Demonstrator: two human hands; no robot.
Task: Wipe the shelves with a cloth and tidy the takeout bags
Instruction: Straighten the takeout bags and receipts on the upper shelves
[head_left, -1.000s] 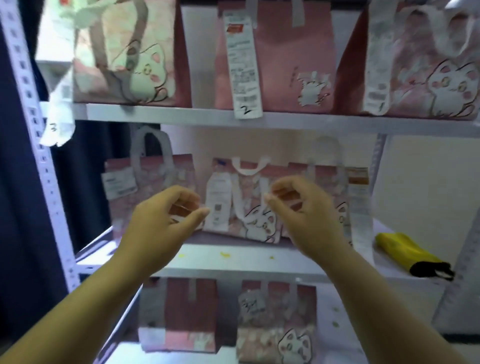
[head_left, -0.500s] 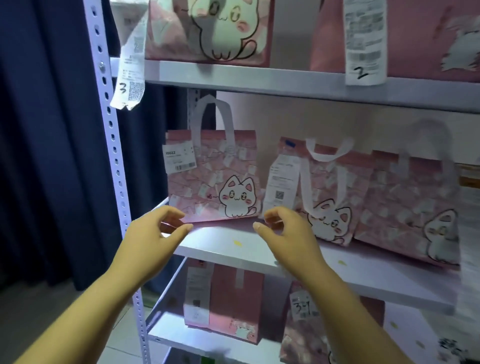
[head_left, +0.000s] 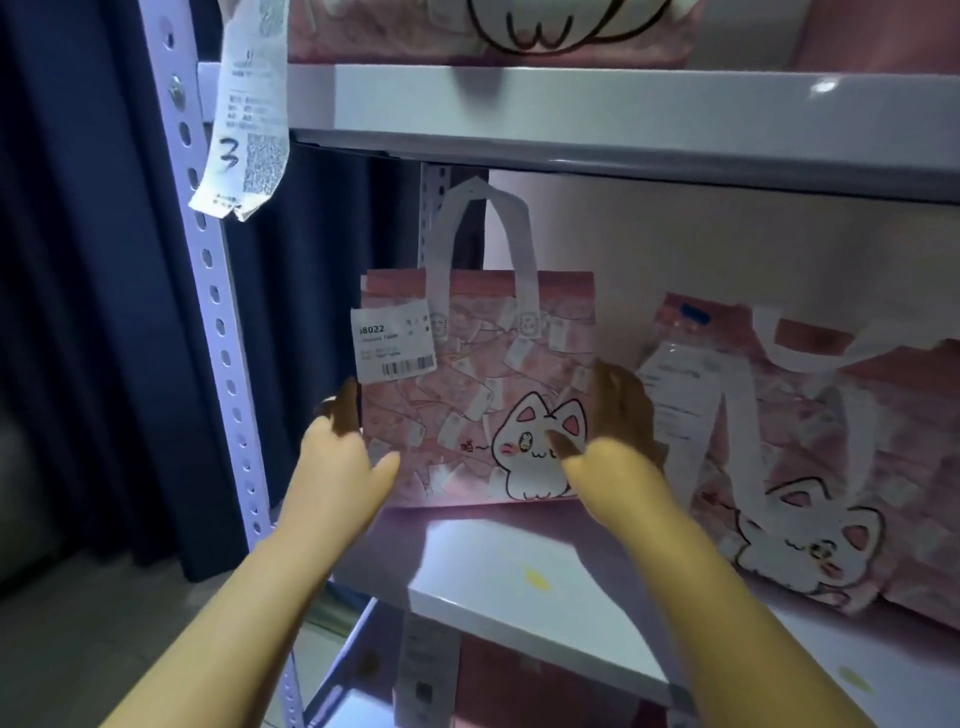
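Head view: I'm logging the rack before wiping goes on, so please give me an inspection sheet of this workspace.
Surface: middle shelf white, bare at the front, with a yellow speck on it.
Job's things: left bag, pink with a cat, upright at the shelf's left end; second bag to its right, tilted.
Clutter: receipt marked 3 hangs from the upper shelf.
Grippers: left hand grips the left bag's left edge; right hand grips its right edge.
Cables: nothing seen.
Surroundings: dark curtain on the left; perforated upright post.
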